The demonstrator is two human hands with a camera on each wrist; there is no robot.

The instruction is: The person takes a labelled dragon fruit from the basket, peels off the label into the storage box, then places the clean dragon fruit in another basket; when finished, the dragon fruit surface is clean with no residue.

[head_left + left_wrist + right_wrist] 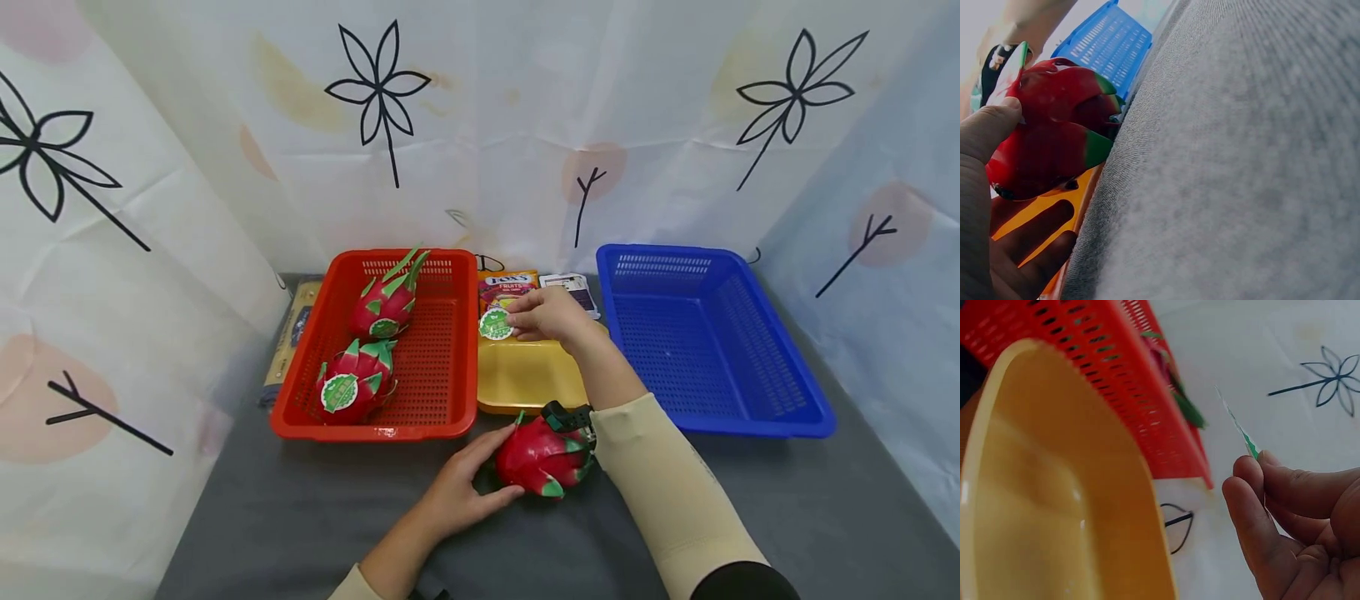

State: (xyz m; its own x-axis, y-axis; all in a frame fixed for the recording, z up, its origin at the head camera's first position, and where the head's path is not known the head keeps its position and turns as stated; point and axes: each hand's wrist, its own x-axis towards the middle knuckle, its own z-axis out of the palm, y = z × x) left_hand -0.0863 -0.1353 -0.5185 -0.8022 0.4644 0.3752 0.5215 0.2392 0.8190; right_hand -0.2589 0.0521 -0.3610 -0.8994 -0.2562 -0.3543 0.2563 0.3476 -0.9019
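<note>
I see right hand (551,315) pinching green round label (495,324) by edge, mid-frame over yellow tray (528,375), probably sparing its face; left hand (456,493) grasps dragon fruit (542,457), lower centre, thumb pressing, likely steadying it

Behind the yellow tray (528,377), an orange and dark red packet (504,292) bore the word "FRUITS" in capitals; the larger name above it was too blurred to read surely. Also behind the tray, farther right, a white packet (574,288) had print too small to read. Over the tray's far edge, a round green-and-white sticker (494,324) in the right hand (551,315), and similar labels (340,392) on two dragon fruits (370,358) left of the tray, carried illegible marks.
</note>
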